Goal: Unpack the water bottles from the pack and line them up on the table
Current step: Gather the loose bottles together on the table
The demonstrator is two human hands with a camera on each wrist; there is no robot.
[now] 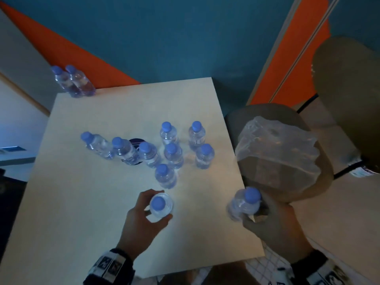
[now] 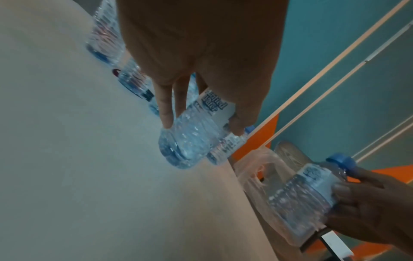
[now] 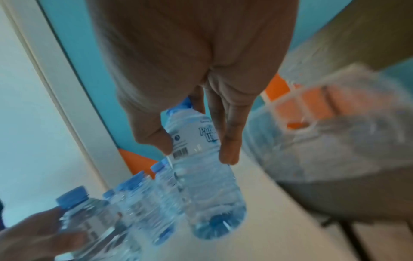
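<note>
At the near edge of the bench (image 1: 86, 212), our left hand (image 1: 141, 221) and right hand (image 1: 273, 221) each wrap one bottle (image 1: 160, 205), (image 1: 243, 204). Both are thin-walled, crushable and probably slick; we judge the labelled middle the safest hold.

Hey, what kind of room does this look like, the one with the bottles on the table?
Probably an office break area or meeting corner: a plain pale table, padded grey chairs beside it, and teal and orange wall panels behind.
</note>
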